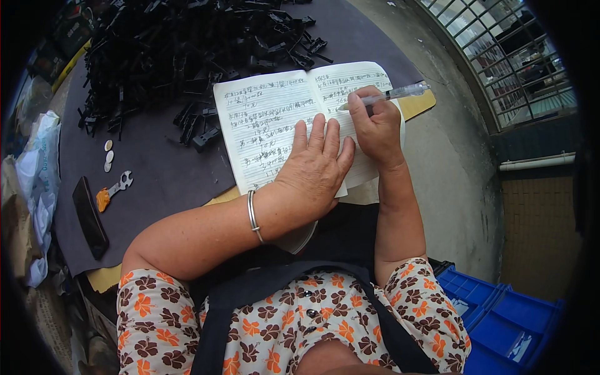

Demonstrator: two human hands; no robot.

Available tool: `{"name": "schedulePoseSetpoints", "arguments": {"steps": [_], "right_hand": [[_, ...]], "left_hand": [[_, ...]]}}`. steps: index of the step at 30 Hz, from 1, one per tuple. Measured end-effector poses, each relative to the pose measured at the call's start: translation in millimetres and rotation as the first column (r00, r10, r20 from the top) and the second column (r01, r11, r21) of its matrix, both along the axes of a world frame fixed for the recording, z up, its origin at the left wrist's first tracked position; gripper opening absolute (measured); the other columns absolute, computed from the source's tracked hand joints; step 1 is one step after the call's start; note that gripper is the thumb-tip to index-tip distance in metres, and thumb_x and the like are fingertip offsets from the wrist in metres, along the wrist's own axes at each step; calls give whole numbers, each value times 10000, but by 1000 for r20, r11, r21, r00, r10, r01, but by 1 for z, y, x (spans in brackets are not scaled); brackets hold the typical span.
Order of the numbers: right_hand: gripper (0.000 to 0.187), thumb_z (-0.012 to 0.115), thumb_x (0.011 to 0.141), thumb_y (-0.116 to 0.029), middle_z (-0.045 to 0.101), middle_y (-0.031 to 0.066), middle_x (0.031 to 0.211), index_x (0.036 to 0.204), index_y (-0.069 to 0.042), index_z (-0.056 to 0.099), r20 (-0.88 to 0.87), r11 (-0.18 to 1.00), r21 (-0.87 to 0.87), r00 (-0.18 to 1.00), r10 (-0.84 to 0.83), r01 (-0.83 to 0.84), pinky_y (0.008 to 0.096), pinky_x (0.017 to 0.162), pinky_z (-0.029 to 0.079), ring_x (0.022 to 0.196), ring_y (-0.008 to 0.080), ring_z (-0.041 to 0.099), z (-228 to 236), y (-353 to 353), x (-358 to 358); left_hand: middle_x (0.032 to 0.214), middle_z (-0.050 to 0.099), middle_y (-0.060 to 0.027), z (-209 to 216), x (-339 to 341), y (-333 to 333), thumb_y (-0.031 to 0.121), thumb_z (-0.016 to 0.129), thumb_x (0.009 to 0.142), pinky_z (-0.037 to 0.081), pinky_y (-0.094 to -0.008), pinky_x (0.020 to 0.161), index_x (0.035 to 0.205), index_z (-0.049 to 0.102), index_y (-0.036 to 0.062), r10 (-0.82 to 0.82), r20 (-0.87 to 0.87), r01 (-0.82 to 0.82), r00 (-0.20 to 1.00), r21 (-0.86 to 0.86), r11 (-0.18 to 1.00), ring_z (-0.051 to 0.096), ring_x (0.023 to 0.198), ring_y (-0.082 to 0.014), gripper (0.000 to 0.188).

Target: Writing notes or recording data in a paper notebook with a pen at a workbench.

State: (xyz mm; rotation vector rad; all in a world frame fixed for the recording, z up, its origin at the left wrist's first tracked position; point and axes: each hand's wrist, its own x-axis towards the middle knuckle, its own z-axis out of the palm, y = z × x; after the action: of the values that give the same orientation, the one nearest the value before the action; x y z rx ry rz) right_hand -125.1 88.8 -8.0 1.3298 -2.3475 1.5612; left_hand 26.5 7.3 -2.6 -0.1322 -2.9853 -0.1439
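An open lined notebook, its pages filled with handwriting, lies at the table's near right edge. My left hand rests flat across the lower part of it, fingers stretched out over the fold. A silver bangle circles that wrist. In my right hand is a clear-barrelled pen, pinched between thumb and fingers. Its tip points at the writing on the right page, and whether it touches the paper I cannot tell.
A big heap of black plastic parts covers the far side of the dark tabletop. At the left lie a black phone-like slab, a small wrench with an orange handle and several pale discs. Blue crates stand lower right.
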Motion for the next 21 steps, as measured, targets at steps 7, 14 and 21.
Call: {"name": "schedulePoseSetpoints", "arguments": {"steps": [7, 14, 21], "right_hand": [[155, 594, 915, -145, 619, 58, 690, 851, -5, 619, -3, 998, 52, 1000, -27, 27, 270, 589, 458, 615, 113, 568, 2, 0, 0], [153, 592, 916, -140, 616, 56, 676, 847, -6, 617, -7, 999, 34, 1000, -23, 23, 269, 580, 457, 609, 114, 566, 0, -1, 0], [157, 590, 917, -138, 625, 58, 681, 842, -2, 615, -8, 998, 35, 999, -48, 49, 270, 579, 459, 610, 112, 569, 1, -1, 0]], "left_hand": [[1381, 355, -344, 1, 0, 0, 500, 653, 792, 210, -606, 1081, 1383, 353, -52, -1, 11, 2, 1000, -10, 1000, 308, 1321, -514, 863], [1378, 357, -347, 0, 0, 0, 500, 650, 798, 214, -607, 1080, 1385, 349, -54, 1, 2, -1, 1000, -7, 1000, 312, 1317, -518, 862], [1375, 356, -351, 1, 0, 0, 506, 643, 805, 218, -612, 1076, 1382, 349, -58, -4, 4, 4, 1000, -10, 1000, 311, 1317, -521, 859]]}}
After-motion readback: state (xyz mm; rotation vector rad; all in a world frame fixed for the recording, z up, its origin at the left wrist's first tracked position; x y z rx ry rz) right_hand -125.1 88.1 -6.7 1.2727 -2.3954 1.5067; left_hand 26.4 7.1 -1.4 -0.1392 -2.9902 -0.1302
